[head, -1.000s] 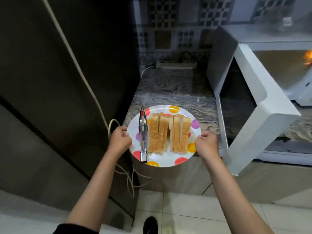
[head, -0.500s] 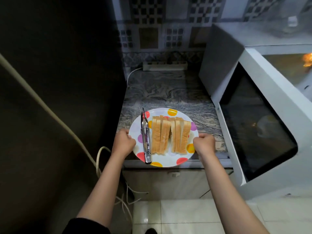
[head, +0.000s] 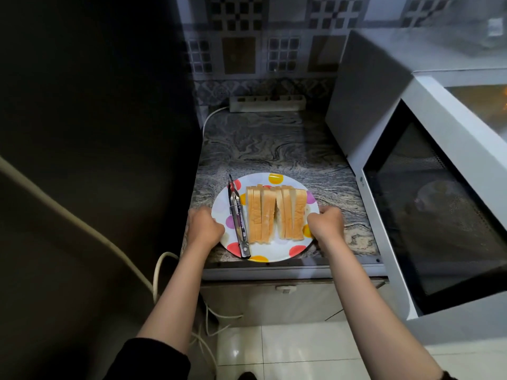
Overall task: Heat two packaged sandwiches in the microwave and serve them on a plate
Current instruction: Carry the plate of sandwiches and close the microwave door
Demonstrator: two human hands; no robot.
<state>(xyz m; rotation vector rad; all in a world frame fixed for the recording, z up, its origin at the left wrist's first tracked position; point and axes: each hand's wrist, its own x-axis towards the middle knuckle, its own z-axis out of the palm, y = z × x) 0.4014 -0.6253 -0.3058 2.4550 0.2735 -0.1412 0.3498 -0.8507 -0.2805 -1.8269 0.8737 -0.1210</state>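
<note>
A white plate (head: pixel 274 253) with coloured dots sits at the front of the marbled counter (head: pixel 269 149). Two sandwiches (head: pixel 275 213) stand on it side by side, unwrapped. Metal tongs (head: pixel 238 218) lie on the plate's left part, next to the sandwiches. My left hand (head: pixel 204 227) grips the plate's left rim. My right hand (head: pixel 326 224) grips its right rim. The white microwave (head: pixel 428 193) stands to the right with its dark door closed.
A dark tall surface (head: pixel 96 133) rises at the left of the counter, with a pale cable (head: pixel 82 223) running down its side. A white power strip (head: pixel 267 103) lies at the back by the tiled wall. Below are a cabinet and pale floor tiles (head: pixel 288 352).
The microwave door, open a second ago, is now closed. Both hands still grip the plate, which has shifted slightly further onto the counter.
</note>
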